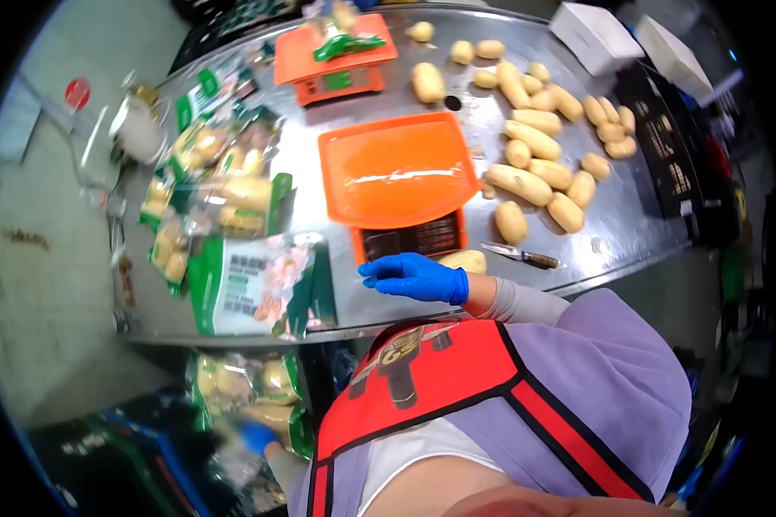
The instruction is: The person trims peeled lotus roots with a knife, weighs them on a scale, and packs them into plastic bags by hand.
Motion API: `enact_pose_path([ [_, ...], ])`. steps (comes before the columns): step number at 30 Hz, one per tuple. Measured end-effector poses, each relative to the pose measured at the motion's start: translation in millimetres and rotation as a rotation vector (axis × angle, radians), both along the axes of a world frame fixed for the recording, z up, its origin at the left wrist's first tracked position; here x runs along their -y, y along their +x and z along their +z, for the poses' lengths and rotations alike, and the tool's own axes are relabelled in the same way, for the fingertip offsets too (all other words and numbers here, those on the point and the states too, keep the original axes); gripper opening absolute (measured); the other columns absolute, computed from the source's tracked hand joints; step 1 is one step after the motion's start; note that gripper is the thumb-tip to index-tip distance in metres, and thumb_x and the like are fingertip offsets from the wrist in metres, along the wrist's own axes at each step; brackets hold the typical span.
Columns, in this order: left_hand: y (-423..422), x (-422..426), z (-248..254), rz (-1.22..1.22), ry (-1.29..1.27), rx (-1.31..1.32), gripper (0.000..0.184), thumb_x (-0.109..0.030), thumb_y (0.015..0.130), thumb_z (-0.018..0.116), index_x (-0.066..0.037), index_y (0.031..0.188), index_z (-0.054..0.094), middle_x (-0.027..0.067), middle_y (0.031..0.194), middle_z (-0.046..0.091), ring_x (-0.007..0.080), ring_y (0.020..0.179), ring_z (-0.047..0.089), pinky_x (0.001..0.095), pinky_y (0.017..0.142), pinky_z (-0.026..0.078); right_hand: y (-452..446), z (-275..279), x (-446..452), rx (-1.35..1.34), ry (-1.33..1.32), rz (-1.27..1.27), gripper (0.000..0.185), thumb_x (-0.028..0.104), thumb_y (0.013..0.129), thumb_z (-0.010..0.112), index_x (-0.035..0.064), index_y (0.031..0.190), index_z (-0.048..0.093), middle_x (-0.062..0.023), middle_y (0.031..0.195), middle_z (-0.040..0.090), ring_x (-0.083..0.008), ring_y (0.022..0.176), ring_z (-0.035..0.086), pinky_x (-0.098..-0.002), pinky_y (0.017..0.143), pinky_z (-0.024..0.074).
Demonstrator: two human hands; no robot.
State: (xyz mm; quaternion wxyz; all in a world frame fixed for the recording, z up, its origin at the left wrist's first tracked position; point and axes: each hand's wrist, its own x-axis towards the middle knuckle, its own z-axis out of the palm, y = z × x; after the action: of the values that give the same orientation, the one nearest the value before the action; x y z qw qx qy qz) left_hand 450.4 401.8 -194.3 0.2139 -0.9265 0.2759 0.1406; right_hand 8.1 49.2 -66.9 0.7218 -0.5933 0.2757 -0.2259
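My right hand (412,278), in a blue glove, is over the metal table's near side with fingers stretched out and nothing in them. Just in front of it stands an orange scale (397,172) with a bare tray. A pale root piece (464,261), which looks like lotus root, lies partly behind the hand. My left hand (256,437), also gloved blue, is low at the left beside filled clear-and-green bags (276,379). Motion blur smears its fingers, so its grip is unclear. A flat printed bag (263,284) lies on the table left of my right hand.
Several pale root pieces (539,142) are spread over the table's right half, with a knife (522,255) nearby. More filled bags (250,189) are piled at left. A second orange scale (336,65) carries a bag. A black crate (664,155) and white boxes (595,39) stand at right.
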Motion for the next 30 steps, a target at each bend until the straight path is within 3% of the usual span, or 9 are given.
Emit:
enact_pose_path([
  [2, 3.3, 10.9, 9.2, 0.379, -0.359, -0.129, 0.041, -0.022, 0.086, 0.05, 0.003, 0.119, 0.05, 0.0236, 0.121, 0.05, 0.036, 0.114, 0.047, 0.0422, 0.1, 0.035, -22.9, -3.1, 1.8, -0.03, -0.09, -0.075, 0.04, 0.021, 0.088, 0.059, 0.001, 0.122, 0.052, -0.0082, 0.112, 0.06, -0.0146, 0.106, 0.054, -0.0293, 0.092, 0.0416],
  [6, 10.3, 39.0, 12.7, 0.445, -0.32, -0.014, 0.043, -0.023, 0.085, 0.052, 0.004, 0.119, 0.05, 0.0238, 0.121, 0.05, 0.0367, 0.114, 0.047, 0.043, 0.1, 0.035, -82.8, -5.5, 22.6, -0.028, -0.127, -0.308, 0.04, 0.02, 0.088, 0.06, 0.0015, 0.122, 0.052, -0.0064, 0.106, 0.061, -0.0142, 0.102, 0.055, -0.0287, 0.09, 0.0433],
  [11, 9.7, 76.1, 27.5, 0.288, -0.255, 0.238, 0.045, -0.024, 0.083, 0.055, 0.004, 0.118, 0.05, 0.0241, 0.12, 0.051, 0.0375, 0.114, 0.046, 0.0439, 0.1, 0.035, -200.4, 0.2, 81.2, -0.135, -0.214, -0.726, 0.032, 0.013, 0.088, 0.056, -0.0009, 0.117, 0.054, -0.0088, 0.103, 0.063, -0.0152, 0.094, 0.059, -0.0274, 0.082, 0.0466],
  [13, 7.8, 89.7, 33.3, 0.171, -0.269, 0.379, 0.046, -0.024, 0.082, 0.056, 0.004, 0.118, 0.05, 0.0241, 0.12, 0.051, 0.0379, 0.115, 0.045, 0.0443, 0.1, 0.035, -263.7, -23.5, 107.0, -0.531, -0.553, -0.841, 0.033, 0.014, 0.088, 0.056, 0.0016, 0.118, 0.055, -0.0085, 0.104, 0.063, -0.0161, 0.093, 0.059, -0.0275, 0.082, 0.0456],
  [17, 9.9, 113.7, 27.6, -0.187, -0.45, 0.671, 0.048, -0.025, 0.081, 0.059, 0.005, 0.118, 0.05, 0.0243, 0.119, 0.051, 0.0386, 0.115, 0.045, 0.045, 0.1, 0.034, -384.1, -62.1, 162.0, -0.603, -0.298, -1.032, 0.04, 0.016, 0.084, 0.061, -0.0019, 0.12, 0.054, -0.0091, 0.107, 0.061, -0.0149, 0.093, 0.057, -0.0271, 0.083, 0.0469],
  [20, -91.1, 205.0, 87.1, -0.061, -0.91, 0.293, 0.058, -0.028, 0.078, 0.063, 0.007, 0.121, 0.046, 0.0276, 0.125, 0.046, 0.0424, 0.12, 0.038, 0.0458, 0.105, 0.029, -434.4, -84.4, 194.1, -0.526, 0.004, -1.213, 0.045, 0.018, 0.082, 0.063, -0.0029, 0.121, 0.052, -0.009, 0.107, 0.06, -0.0151, 0.088, 0.058, -0.0282, 0.075, 0.0498],
  [25, -118.0, 246.9, 63.5, -0.288, -0.924, 0.229, 0.064, -0.029, 0.083, 0.059, 0.004, 0.133, 0.035, 0.0262, 0.138, 0.031, 0.0391, 0.128, 0.03, 0.0458, 0.107, 0.026, -474.4, -103.7, 233.8, -0.594, 0.107, -1.241, 0.063, 0.029, 0.076, 0.068, 0.0, 0.127, 0.047, -0.0131, 0.111, 0.059, -0.0238, 0.093, 0.059, -0.0328, 0.081, 0.0475],
  [28, -143.4, 259.0, 68.5, -0.281, -0.899, 0.146, 0.063, -0.029, 0.084, 0.058, 0.004, 0.133, 0.035, 0.0259, 0.139, 0.03, 0.039, 0.129, 0.03, 0.0463, 0.107, 0.025, -488.4, -104.9, 256.7, -0.998, -0.23, -1.246, 0.079, 0.037, 0.072, 0.07, 0.0023, 0.135, 0.036, -0.0209, 0.13, 0.046, -0.0324, 0.122, 0.043, -0.037, 0.101, 0.0352],
  [30, -152.8, 256.4, 67.4, -0.269, -0.836, 0.171, 0.062, -0.025, 0.085, 0.058, 0.004, 0.133, 0.034, 0.0253, 0.14, 0.028, 0.038, 0.128, 0.031, 0.0453, 0.106, 0.027, -499.0, -101.0, 272.5, -1.117, -0.391, -1.236, 0.083, 0.038, 0.07, 0.071, 0.0029, 0.135, 0.034, -0.0217, 0.132, 0.043, -0.033, 0.124, 0.041, -0.0376, 0.102, 0.0345],
])
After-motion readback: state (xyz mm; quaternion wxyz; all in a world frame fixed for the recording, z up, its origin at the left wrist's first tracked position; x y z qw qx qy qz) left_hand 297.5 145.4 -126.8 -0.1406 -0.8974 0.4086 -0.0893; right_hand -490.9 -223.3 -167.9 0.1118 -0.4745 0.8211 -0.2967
